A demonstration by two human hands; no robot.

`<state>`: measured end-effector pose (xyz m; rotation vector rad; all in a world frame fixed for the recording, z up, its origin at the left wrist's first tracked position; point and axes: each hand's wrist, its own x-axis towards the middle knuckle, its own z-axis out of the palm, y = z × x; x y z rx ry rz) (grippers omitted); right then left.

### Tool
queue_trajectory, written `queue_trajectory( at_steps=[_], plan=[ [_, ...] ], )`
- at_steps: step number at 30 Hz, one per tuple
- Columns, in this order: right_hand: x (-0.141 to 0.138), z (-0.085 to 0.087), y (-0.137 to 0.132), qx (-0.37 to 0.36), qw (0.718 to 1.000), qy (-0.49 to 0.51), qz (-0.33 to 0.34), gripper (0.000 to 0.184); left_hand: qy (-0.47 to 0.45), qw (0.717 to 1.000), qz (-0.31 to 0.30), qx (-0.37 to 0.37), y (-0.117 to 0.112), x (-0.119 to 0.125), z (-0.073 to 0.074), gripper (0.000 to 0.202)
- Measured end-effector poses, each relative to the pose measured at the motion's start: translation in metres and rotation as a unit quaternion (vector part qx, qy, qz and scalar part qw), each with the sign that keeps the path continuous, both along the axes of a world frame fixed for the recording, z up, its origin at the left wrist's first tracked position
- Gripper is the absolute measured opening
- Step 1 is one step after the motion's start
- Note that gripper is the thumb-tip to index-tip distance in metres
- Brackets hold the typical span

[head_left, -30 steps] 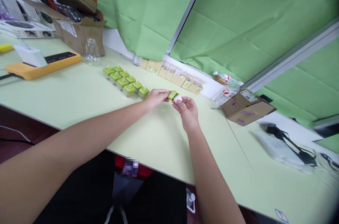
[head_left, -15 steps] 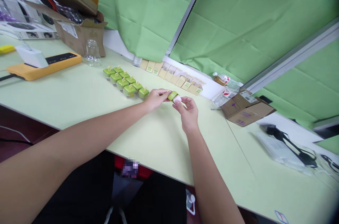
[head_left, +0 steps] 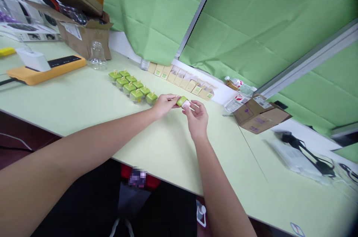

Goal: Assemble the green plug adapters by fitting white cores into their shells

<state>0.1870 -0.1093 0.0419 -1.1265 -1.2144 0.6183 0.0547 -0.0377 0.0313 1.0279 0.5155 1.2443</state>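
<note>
Between my two hands, above the table, is a small green-lidded container (head_left: 182, 101) tilted on its side, its pale body facing right. The fingertips of my left hand (head_left: 165, 105) pinch its green lid end. My right hand (head_left: 197, 118) has thumb and fingers closed around the pale end. Left of my hands stand several similar green-lidded containers (head_left: 136, 95) in two rows, with clear bodies and small yellow loops on top. Behind them, along the wall, runs a row of small tan boxes (head_left: 179, 79).
An orange power strip (head_left: 56, 66) with a white plug and a clear plastic jar (head_left: 97, 56) lie to the left, near open cardboard boxes (head_left: 86, 39). At right are plastic bottles (head_left: 236, 102), a brown carton (head_left: 258, 114) and a black strap (head_left: 307, 155) on clear plastic.
My right hand has shifted very slightly left with the container between my hands. Everything else stays where it was.
</note>
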Motion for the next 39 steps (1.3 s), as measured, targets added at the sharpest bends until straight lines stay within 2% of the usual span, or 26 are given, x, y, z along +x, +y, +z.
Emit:
queue_trajectory(
  at_steps=[5,12,21,34,39],
  plan=[
    [-0.008,0.001,-0.005,0.018,0.995,-0.072,-0.061,0.036,-0.013,0.999,-0.009,-0.029,-0.004,0.000,0.004,0.027],
    [-0.008,0.002,-0.006,0.111,0.963,-0.225,-0.102,0.040,-0.011,0.998,-0.034,-0.058,-0.004,0.003,0.001,0.027],
    [-0.003,-0.001,-0.003,0.079,0.972,-0.185,-0.119,0.035,-0.012,0.997,-0.040,-0.072,-0.009,0.005,0.004,0.020],
    [-0.003,0.001,-0.005,0.060,0.976,-0.185,-0.093,0.032,-0.017,0.995,-0.046,-0.083,-0.011,0.005,0.005,0.018],
    [-0.008,0.001,-0.006,0.057,0.979,-0.155,-0.120,0.036,-0.026,0.995,-0.047,-0.079,-0.012,0.004,0.007,0.018]
  ],
)
